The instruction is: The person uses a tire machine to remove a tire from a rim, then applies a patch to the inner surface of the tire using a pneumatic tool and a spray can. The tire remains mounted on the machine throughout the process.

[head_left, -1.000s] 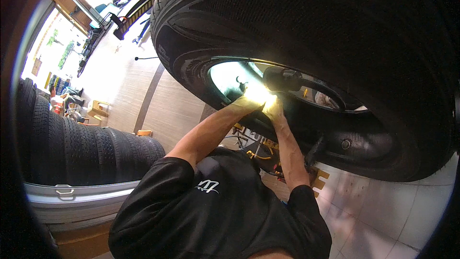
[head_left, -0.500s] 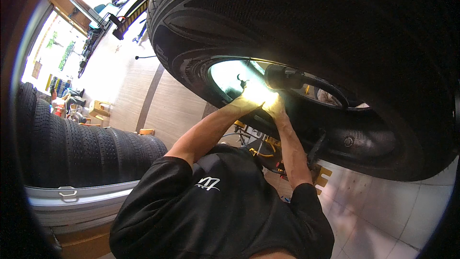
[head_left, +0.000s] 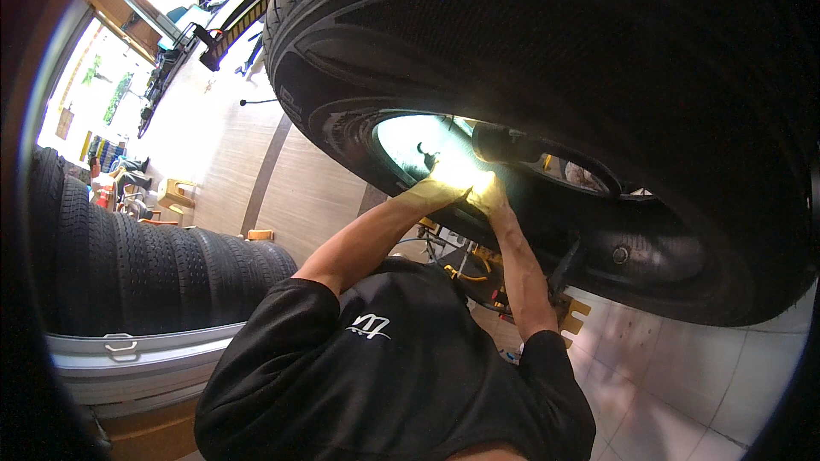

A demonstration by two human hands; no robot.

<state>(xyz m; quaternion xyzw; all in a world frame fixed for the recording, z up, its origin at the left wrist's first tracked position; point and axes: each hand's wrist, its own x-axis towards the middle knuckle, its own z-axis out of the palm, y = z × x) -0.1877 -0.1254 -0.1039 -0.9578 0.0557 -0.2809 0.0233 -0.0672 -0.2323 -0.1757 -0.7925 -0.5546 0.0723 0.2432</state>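
A large black tyre (head_left: 478, 43) hangs raised in front of me, its central opening facing my arms. Both hands reach into that opening, under the strong glare of a dark lamp head (head_left: 502, 143) inside the tyre. My left hand (head_left: 446, 186) is closed, and a small dark hooked piece (head_left: 424, 152) sticks up just beyond its fingers. Close beside it, my right hand (head_left: 488, 195) has its fingers curled against the inner wall near the rim edge. Overexposure hides what either hand grips. On the tyre's inner surface to the right is a small round mark (head_left: 620, 253).
A row of tyres (head_left: 145, 265) stands at the left above a pale ledge (head_left: 171, 341) with a metal handle. Below the hanging tyre are a yellow-and-black stand with hoses (head_left: 465, 260) and a yellow notched plate (head_left: 574, 318). A yellow stool (head_left: 175, 194) stands farther off.
The dark hooked piece by my left hand has shifted slightly down and left. Both hands stay close together inside the tyre, which sits marginally lower in view.
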